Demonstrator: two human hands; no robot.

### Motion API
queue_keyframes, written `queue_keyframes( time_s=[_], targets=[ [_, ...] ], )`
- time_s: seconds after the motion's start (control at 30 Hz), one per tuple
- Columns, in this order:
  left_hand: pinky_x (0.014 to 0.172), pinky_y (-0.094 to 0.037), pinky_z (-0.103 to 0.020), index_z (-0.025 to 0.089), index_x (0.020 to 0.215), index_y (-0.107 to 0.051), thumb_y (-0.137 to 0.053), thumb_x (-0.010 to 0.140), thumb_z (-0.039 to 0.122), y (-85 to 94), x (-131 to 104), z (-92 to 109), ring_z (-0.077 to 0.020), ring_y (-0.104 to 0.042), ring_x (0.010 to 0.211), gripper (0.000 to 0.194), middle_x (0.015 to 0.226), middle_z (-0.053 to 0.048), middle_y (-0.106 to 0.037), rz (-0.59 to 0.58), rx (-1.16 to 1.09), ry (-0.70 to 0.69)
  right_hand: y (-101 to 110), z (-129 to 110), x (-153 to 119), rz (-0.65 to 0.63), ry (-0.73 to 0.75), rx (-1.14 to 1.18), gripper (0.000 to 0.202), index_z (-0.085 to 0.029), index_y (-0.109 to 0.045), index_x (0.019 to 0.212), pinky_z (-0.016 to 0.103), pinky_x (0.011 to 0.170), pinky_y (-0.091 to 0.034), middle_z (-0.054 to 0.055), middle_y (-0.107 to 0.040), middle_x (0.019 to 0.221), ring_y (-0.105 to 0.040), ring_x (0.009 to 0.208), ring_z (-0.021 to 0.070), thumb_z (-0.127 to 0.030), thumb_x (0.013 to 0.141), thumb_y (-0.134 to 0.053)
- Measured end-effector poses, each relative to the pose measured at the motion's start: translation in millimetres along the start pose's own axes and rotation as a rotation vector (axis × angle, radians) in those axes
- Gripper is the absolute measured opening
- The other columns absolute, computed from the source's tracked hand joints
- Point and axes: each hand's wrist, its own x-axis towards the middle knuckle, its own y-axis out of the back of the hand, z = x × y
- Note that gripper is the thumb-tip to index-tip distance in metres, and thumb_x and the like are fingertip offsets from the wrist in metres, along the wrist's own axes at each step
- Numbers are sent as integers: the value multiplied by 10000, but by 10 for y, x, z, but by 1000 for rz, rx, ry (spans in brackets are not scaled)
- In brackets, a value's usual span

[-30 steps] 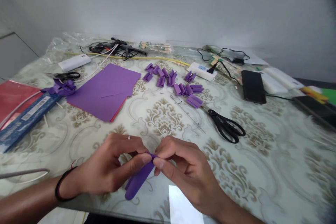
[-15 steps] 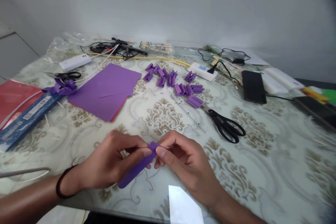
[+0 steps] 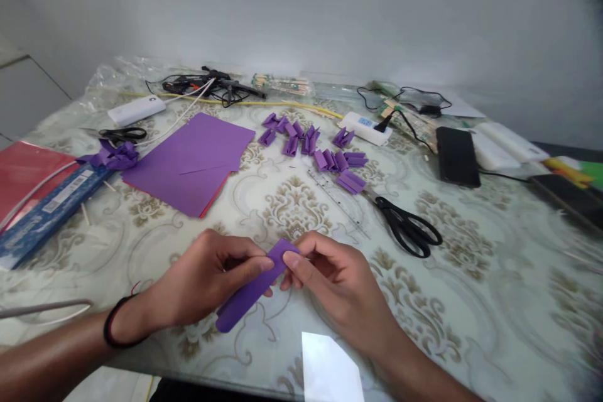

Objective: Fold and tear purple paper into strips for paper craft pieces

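A narrow purple paper strip (image 3: 252,292) slants between my two hands above the near part of the table. My left hand (image 3: 211,276) pinches its left edge between thumb and fingers. With thumb and fingertips, my right hand (image 3: 330,289) grips the strip near its far upper end. The fingers under the paper are partly hidden. Beyond my hands lie several small folded purple paper pieces (image 3: 351,181) in a loose group. Black-handled scissors (image 3: 407,226) rest to the right, their blades partly under one folded piece. A clear ruler (image 3: 336,198) lies beside them.
Purple sheets (image 3: 193,157) lie at centre left, near crumpled purple paper (image 3: 110,154), a blue box (image 3: 51,213) and a second pair of scissors (image 3: 122,134). A power strip (image 3: 365,128), a black phone (image 3: 456,157) and cables stand toward the back and right of the patterned table (image 3: 301,213).
The far end of the purple strip now extends farther up past my fingertips and shows more of its flat face. My right thumb has shifted slightly on it.
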Motion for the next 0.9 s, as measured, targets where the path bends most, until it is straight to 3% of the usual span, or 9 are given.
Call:
queue_keyframes(
  time_s=[0.17,0.33,0.53,0.73,0.9],
  targets=[
    [559,-399,-209,155,798,-771,-597,998,355,-1,9,-39,-117,-528,596,332,658,6,-654,-37,50,39,11,-12,21,95,23,-36,336,-216,-643,720,282,609,-536,-4,-688,636,-672,618,162,-420,980,-704],
    [569,-401,-207,164,796,-759,-594,1007,363,6,13,-67,-116,-519,614,334,687,6,-661,41,4,-6,7,-1,46,-2,-46,-26,278,-207,-695,783,283,641,-569,5,-722,697,-730,675,176,-416,965,-723],
    [564,-373,-221,153,808,-759,-607,995,375,7,26,-58,-115,-489,600,327,663,14,-623,-61,30,51,51,-13,57,47,13,-84,258,-209,-693,778,249,643,-571,-7,-702,689,-703,663,147,-371,979,-693],
    [583,-403,-225,162,826,-787,-599,990,345,0,20,-40,-127,-539,626,310,708,-9,-689,27,11,32,18,-18,68,-25,-55,-42,216,-210,-702,803,266,667,-616,-12,-681,722,-705,692,157,-373,943,-724],
    [565,-377,-229,148,819,-782,-619,975,381,6,35,-43,-120,-502,600,324,666,-1,-653,-55,1,98,11,-9,54,12,-19,-77,240,-201,-695,787,250,672,-595,-9,-679,715,-696,688,146,-362,963,-702]
  ],
)
